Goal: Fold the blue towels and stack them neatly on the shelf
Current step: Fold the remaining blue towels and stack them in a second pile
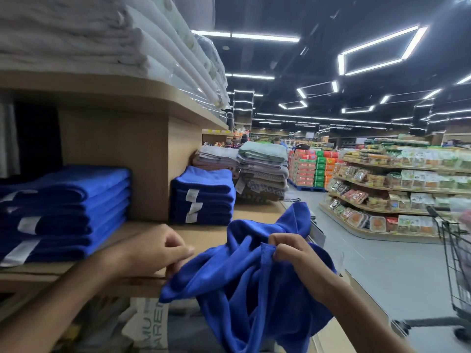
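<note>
A loose, crumpled blue towel (239, 284) hangs in front of the wooden shelf (204, 236), its lower part drooping below the shelf edge. My right hand (293, 253) pinches a bunched edge of it near the top. My left hand (158, 250) holds another part of the towel at its left side, fingers curled. Two stacks of folded blue towels sit on the shelf: a tall one (61, 212) at the left and a smaller one (202, 197) beside the wooden divider.
White folded linens (102, 34) fill the upper shelf. Grey and green towel stacks (260, 169) stand further along. A shopping cart (456, 263) is at the right in the aisle, with grocery shelves (395, 187) beyond. Packaged goods lie below the shelf.
</note>
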